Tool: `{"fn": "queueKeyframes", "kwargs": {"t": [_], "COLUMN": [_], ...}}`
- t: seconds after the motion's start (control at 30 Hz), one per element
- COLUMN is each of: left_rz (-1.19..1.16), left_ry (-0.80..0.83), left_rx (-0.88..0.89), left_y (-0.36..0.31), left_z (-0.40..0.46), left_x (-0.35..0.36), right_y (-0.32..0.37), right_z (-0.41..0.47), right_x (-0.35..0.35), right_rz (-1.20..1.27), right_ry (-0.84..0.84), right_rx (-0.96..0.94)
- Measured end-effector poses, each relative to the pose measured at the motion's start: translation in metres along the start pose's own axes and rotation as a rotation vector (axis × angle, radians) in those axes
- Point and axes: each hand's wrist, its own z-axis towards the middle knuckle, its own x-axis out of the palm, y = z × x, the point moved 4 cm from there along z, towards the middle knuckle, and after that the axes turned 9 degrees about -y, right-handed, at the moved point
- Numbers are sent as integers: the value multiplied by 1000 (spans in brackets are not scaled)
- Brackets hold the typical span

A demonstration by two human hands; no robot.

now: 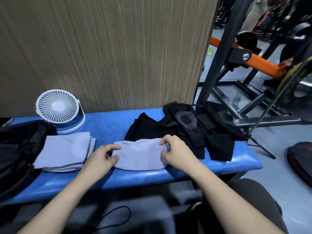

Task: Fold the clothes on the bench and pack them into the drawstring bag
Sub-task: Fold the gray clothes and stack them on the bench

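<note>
Left hand (105,157): forearm reaches in from lower left; fingers (112,148) curled, pinching the left edge of the grey garment (141,155) against the thumb.
Right hand (175,150): forearm comes in from lower right; fingers curled over, gripping the garment's right edge.
Grey garment: partly folded, lying flat on the blue tabletop (152,176), near its front edge, between both hands.
Folded grey stack (65,152): left of the hands, on the tabletop.
Black clothes (190,130): loose heap just behind and right of the garment.
Drawstring bag (18,146): black, far left, touching the stack.
White fan (58,109): upright behind the stack.
</note>
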Motion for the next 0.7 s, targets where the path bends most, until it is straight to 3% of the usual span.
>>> {"fn": "queueKeyframes", "kwargs": {"t": [0.13,0.37,0.7], "left_rz": [-222,-293,-340], "left_ry": [-9,-13,7], "left_rx": [-68,-84,-51], "left_y": [2,3,10], "left_z": [2,-2,-8], "left_x": [0,2,-2], "right_y": [8,44,83], "right_z": [-1,-1,4], "right_x": [-10,-2,44], "right_rz": [190,582,539], "right_ry": [-67,-27,59], "right_rx": [10,8,-47]}}
